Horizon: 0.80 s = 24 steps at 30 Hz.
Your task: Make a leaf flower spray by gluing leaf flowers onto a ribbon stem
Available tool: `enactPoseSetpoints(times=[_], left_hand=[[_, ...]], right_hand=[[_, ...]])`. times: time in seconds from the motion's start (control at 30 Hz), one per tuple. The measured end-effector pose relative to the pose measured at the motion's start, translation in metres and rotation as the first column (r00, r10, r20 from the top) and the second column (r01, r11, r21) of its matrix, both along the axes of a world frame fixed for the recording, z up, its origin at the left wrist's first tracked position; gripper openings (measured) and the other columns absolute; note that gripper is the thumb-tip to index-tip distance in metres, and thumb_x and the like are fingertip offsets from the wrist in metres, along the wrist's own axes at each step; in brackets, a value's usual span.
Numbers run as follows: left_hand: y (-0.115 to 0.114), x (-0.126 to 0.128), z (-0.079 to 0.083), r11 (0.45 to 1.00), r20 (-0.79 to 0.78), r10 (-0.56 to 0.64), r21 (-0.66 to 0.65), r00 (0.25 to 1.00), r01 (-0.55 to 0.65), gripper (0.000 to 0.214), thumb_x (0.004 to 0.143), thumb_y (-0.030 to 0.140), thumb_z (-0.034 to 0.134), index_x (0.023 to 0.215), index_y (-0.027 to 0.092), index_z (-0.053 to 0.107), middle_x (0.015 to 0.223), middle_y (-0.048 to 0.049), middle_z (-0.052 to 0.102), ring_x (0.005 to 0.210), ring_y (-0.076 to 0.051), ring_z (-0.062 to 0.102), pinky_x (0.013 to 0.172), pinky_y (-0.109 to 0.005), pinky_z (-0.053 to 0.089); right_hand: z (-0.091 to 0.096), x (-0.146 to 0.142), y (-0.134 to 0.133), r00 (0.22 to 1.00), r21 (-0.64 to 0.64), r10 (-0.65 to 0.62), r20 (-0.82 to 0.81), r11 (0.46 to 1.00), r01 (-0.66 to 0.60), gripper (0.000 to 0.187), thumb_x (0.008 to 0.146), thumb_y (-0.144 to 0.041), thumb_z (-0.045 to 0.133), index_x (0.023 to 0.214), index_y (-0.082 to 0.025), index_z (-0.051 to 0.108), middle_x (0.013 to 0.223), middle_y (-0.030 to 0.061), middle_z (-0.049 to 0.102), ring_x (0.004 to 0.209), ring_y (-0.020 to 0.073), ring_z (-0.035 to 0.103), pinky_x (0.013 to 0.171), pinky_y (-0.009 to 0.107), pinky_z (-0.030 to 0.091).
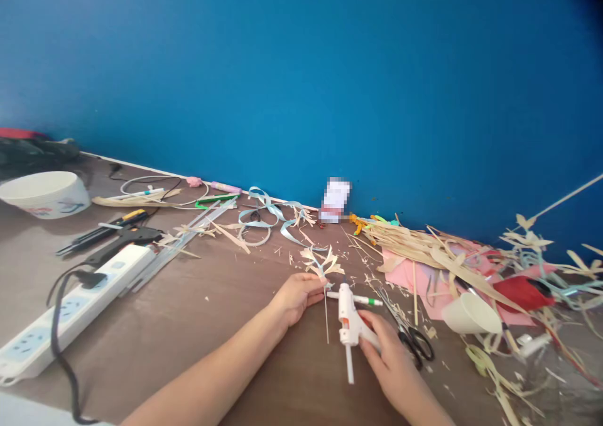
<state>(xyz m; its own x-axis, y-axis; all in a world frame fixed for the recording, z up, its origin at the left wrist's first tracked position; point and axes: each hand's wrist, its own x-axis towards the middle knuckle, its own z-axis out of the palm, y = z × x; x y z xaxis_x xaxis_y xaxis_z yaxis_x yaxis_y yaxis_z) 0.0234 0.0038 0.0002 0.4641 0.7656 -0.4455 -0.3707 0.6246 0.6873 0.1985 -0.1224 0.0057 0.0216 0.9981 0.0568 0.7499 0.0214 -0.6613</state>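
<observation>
My left hand (299,297) pinches a small flower-like piece (323,261) made of pale husk strips and light blue ribbon, its thin stem hanging below the fingers. To the right, my right hand (381,344) is wrapped round the handle of a white hot glue gun (347,316). The gun's nozzle points away from me, close beside the stem, and a glue stick (349,363) juts from its back end. Behind the gun, a white marker (362,299) with a green band lies on the table. Black-handled scissors (417,344) rest just right of my right hand.
A white power strip (80,310) with a black cord lies at left, near a black glue gun (125,240) and a white bowl (44,193). Clear sticks (181,244) and blue ribbon (264,206) lie further back. Husk strips (419,244), pink paper (431,294) and a paper cup (471,314) crowd the right.
</observation>
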Motion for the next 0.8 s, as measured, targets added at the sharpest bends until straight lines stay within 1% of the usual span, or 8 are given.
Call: enactPoseSetpoints(times=[0.1, 0.2, 0.27, 0.37, 0.53, 0.63, 0.73, 0.8], left_hand=[[-0.003, -0.002, -0.001, 1.0, -0.013, 0.002, 0.014, 1.0, -0.002, 0.022, 0.051, 0.023, 0.078, 0.057, 0.011, 0.061, 0.079, -0.0092, 0.069, 0.072, -0.014, 0.062, 0.073, -0.024, 0.045], [-0.006, -0.005, 0.005, 0.999, 0.005, -0.037, 0.021, 0.999, 0.037, 0.022, 0.053, 0.025, 0.076, 0.059, 0.012, 0.06, 0.09, -0.0096, 0.068, 0.077, -0.016, 0.062, 0.065, -0.023, 0.047], [-0.009, -0.007, 0.011, 0.995, -0.002, -0.075, 0.067, 0.997, 0.075, 0.02, 0.057, 0.027, 0.074, 0.063, 0.013, 0.061, 0.101, -0.0093, 0.065, 0.076, -0.014, 0.061, 0.055, -0.02, 0.047], [-0.015, -0.008, 0.017, 0.981, -0.029, -0.107, 0.161, 0.994, 0.11, 0.019, 0.062, 0.029, 0.071, 0.065, 0.013, 0.062, 0.11, -0.0084, 0.062, 0.063, -0.008, 0.06, 0.042, -0.014, 0.041], [-0.021, -0.009, 0.016, 0.985, 0.037, -0.113, 0.132, 0.993, 0.108, 0.021, 0.062, 0.028, 0.072, 0.064, 0.012, 0.059, 0.1, -0.01, 0.065, 0.068, -0.013, 0.065, 0.049, -0.015, 0.045], [-0.021, -0.01, 0.012, 0.991, 0.029, -0.068, 0.119, 0.997, 0.064, 0.023, 0.059, 0.027, 0.074, 0.062, 0.011, 0.058, 0.09, -0.0103, 0.068, 0.068, -0.014, 0.066, 0.052, -0.016, 0.047], [-0.02, -0.012, 0.009, 0.992, 0.01, -0.044, 0.123, 0.999, 0.042, 0.024, 0.058, 0.028, 0.074, 0.062, 0.011, 0.058, 0.09, -0.0104, 0.068, 0.069, -0.015, 0.066, 0.054, -0.016, 0.047], [-0.018, -0.014, 0.007, 0.992, -0.009, -0.03, 0.119, 1.0, 0.031, 0.025, 0.057, 0.028, 0.075, 0.062, 0.011, 0.059, 0.089, -0.0102, 0.068, 0.07, -0.015, 0.066, 0.055, -0.016, 0.047]], right_hand=[[0.005, 0.012, -0.001, 0.965, -0.082, -0.071, -0.254, 0.995, 0.052, 0.035, 0.082, -0.032, 0.045, 0.115, -0.021, 0.046, 0.115, 0.009, 0.055, 0.106, 0.0233, 0.051, 0.089, 0.035, 0.041], [0.008, 0.016, -0.002, 0.898, -0.145, -0.119, -0.424, 0.987, 0.063, 0.037, 0.08, -0.037, 0.048, 0.113, -0.021, 0.048, 0.114, 0.0086, 0.057, 0.107, 0.0239, 0.051, 0.088, 0.034, 0.042], [0.008, 0.014, -0.002, 0.887, -0.157, -0.117, -0.446, 0.986, 0.052, 0.038, 0.079, -0.038, 0.049, 0.113, -0.021, 0.048, 0.114, 0.0081, 0.057, 0.107, 0.0237, 0.051, 0.09, 0.034, 0.041], [0.007, 0.006, -0.001, 0.9, -0.163, -0.099, -0.425, 0.986, 0.031, 0.037, 0.078, -0.037, 0.051, 0.112, -0.021, 0.05, 0.114, 0.0078, 0.057, 0.107, 0.0237, 0.05, 0.092, 0.035, 0.038], [0.008, -0.004, 0.004, 0.829, -0.156, -0.078, -0.554, 0.988, -0.011, 0.035, 0.078, -0.036, 0.055, 0.11, -0.021, 0.053, 0.111, 0.0078, 0.057, 0.105, 0.0237, 0.05, 0.089, 0.035, 0.039], [0.007, -0.005, 0.003, 0.708, -0.209, -0.174, -0.684, 0.977, 0.038, 0.036, 0.074, -0.037, 0.06, 0.106, -0.021, 0.056, 0.099, 0.0059, 0.061, 0.095, 0.0223, 0.053, 0.081, 0.032, 0.042], [0.005, -0.005, 0.001, 0.482, -0.283, -0.297, -0.825, 0.954, 0.103, 0.037, 0.07, -0.037, 0.066, 0.102, -0.02, 0.058, 0.082, 0.004, 0.06, 0.075, 0.0181, 0.053, 0.066, 0.029, 0.043], [0.006, -0.004, 0.0, 0.328, -0.308, -0.318, -0.89, 0.948, 0.083, 0.034, 0.07, -0.036, 0.066, 0.098, -0.019, 0.058, 0.077, 0.0038, 0.058, 0.068, 0.016, 0.05, 0.061, 0.028, 0.042]])
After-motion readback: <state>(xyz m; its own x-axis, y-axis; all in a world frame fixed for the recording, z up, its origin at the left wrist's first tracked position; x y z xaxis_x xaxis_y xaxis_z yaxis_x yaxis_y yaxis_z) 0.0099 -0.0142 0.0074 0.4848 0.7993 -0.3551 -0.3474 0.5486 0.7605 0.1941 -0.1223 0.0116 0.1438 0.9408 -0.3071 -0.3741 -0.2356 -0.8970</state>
